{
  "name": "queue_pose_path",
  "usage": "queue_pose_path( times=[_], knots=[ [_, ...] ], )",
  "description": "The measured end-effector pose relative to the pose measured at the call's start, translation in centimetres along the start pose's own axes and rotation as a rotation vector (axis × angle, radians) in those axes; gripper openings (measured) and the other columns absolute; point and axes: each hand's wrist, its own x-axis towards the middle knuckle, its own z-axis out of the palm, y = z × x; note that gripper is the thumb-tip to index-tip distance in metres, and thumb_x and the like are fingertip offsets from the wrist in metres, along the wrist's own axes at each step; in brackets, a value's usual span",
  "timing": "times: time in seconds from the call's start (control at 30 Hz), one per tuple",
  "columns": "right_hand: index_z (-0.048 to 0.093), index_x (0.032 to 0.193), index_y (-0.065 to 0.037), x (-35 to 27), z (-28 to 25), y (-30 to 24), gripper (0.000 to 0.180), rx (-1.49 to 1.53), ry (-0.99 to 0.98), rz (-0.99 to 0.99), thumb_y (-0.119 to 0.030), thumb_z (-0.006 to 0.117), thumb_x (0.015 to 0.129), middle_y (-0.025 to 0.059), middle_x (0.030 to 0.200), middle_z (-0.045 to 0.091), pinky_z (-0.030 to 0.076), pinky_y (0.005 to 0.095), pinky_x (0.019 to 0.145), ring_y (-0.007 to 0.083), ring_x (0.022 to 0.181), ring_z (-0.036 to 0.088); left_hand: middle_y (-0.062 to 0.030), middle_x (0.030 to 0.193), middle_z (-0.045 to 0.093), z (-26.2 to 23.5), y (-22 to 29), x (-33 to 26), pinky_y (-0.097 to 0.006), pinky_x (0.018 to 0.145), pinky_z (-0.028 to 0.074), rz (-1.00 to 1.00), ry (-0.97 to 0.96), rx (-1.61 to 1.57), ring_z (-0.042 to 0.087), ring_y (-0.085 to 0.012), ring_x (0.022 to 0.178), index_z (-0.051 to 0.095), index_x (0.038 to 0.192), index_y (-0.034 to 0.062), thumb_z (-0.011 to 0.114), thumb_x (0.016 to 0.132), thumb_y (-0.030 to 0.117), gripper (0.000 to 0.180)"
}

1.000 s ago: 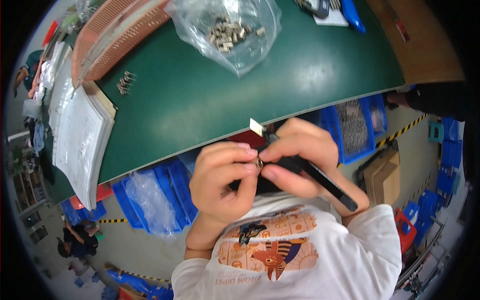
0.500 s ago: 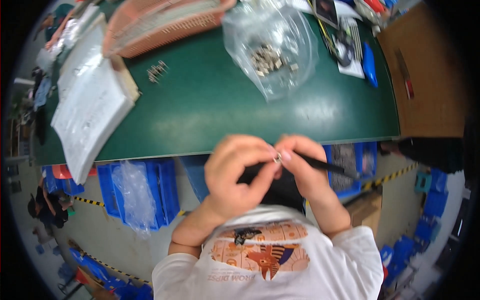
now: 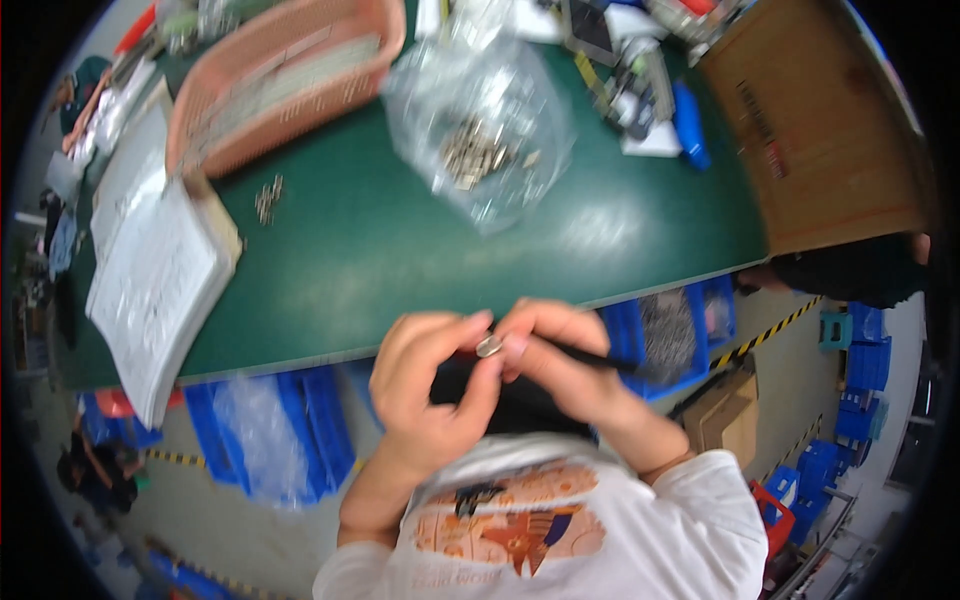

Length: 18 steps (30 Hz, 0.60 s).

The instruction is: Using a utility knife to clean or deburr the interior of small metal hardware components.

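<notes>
Close together at the table's near edge, both hands meet around a small shiny metal piece (image 3: 488, 346). My left hand (image 3: 425, 380) is closed, pinching that piece between thumb and forefinger. My right hand (image 3: 560, 350) is closed around a slim black tool (image 3: 598, 360), whose shaft sticks out to the right; its working tip is hidden by the fingers. Beyond the hands, a clear plastic bag (image 3: 535, 120) lies spread on the table, with a heap of small metal pieces (image 3: 475, 152) on it. A small cluster of metal parts (image 3: 268, 199) sits farther left.
The green table (image 3: 330, 270) carries a pink basket (image 3: 225, 135), a stack of white sheets (image 3: 160, 265) and a blue object (image 3: 690, 125). A cardboard box (image 3: 820, 130) stands at right. Blue bins (image 3: 270, 435) are below the near edge; another blue bin (image 3: 665, 335) holds grey parts.
The view has shifted, so the table things sit differently in the picture. The hands stay together, and the metal piece now shows a broader shiny face between the fingertips.
</notes>
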Motion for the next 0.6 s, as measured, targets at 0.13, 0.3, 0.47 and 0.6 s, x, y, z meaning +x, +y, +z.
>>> queue_pose_path(
  times=[0.13, 0.3, 0.47, 0.6],
  knots=[
    [0.062, 0.086, 0.001, 0.8, -2.0, 1.5, 0.009, -0.549, 0.235, -0.494, -0.006, 0.057, 0.084, 0.0104, 0.074, 0.058, 0.043, 0.0277, 0.062, 0.0182, 0.067, 0.056, -0.0107, 0.079, 0.057, -3.7, -3.9, 1.3, -0.033, 0.068, 0.046, 0.062, 0.234, 0.471, 0.057, -0.0248, 0.073, 0.059, 0.083, 0.0012, 0.062, 0.067, -0.004, 0.017],
    [0.063, 0.083, 0.000, 1.5, -3.4, 2.2, 0.006, -0.573, 0.325, -0.486, -0.004, 0.060, 0.081, 0.0102, 0.069, 0.058, 0.043, 0.0297, 0.057, 0.0215, 0.062, 0.056, -0.0099, 0.071, 0.056, -9.7, -10.1, 2.1, -0.033, 0.064, 0.044, -0.243, 0.252, 0.735, 0.054, -0.0225, 0.066, 0.058, 0.080, 0.0005, 0.064, 0.068, -0.002, 0.014],
    [0.063, 0.083, -0.002, 2.5, -3.8, 3.0, 0.008, -0.562, 0.328, -0.488, -0.009, 0.060, 0.081, 0.0103, 0.071, 0.057, 0.043, 0.0305, 0.056, 0.0221, 0.063, 0.056, -0.0094, 0.071, 0.059, -9.5, -10.9, 3.6, -0.033, 0.059, 0.044, -0.309, 0.332, 0.671, 0.053, -0.0212, 0.059, 0.056, 0.079, -0.0004, 0.070, 0.068, 0.000, 0.018],
    [0.063, 0.084, -0.003, 2.6, -4.4, 2.7, 0.007, -0.558, 0.315, -0.504, -0.009, 0.059, 0.082, 0.0101, 0.074, 0.059, 0.045, 0.0307, 0.058, 0.0239, 0.066, 0.059, -0.0118, 0.077, 0.057, -8.7, -9.7, 3.7, -0.034, 0.064, 0.042, -0.223, 0.340, 0.819, 0.053, -0.0258, 0.068, 0.054, 0.078, 0.0003, 0.068, 0.072, 0.005, 0.016]
  ],
)
